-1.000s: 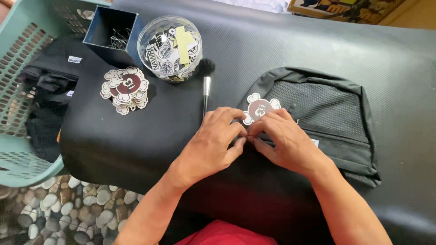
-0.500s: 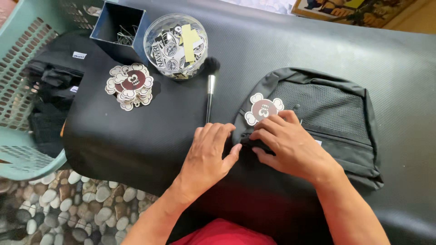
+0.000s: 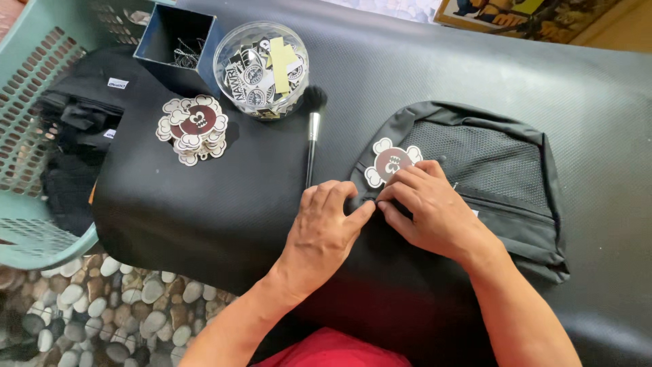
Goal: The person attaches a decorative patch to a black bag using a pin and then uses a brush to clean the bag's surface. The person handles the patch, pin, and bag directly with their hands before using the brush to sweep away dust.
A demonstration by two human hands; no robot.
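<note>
A black bag (image 3: 496, 160) with a mesh front panel lies on the black table (image 3: 204, 204). A flower-shaped white and maroon tag (image 3: 388, 160) rests on the bag's upper left corner. My left hand (image 3: 327, 228) pinches the bag's left edge just below the tag. My right hand (image 3: 431, 211) meets it there, fingertips touching the tag's lower edge and gripping the same spot on the bag. What sits between the fingertips is hidden.
A stack of matching tags (image 3: 193, 128) lies at the table's left. Behind it stand a dark open box (image 3: 178, 46) and a round clear tub of stickers (image 3: 261, 66). A black brush (image 3: 313, 132) lies beside the bag. A green basket (image 3: 27, 109) with dark cloth stands left.
Both hands have slid down off the tag toward me, so the tag now shows almost whole. The fingertips stay together at the bag's edge.
</note>
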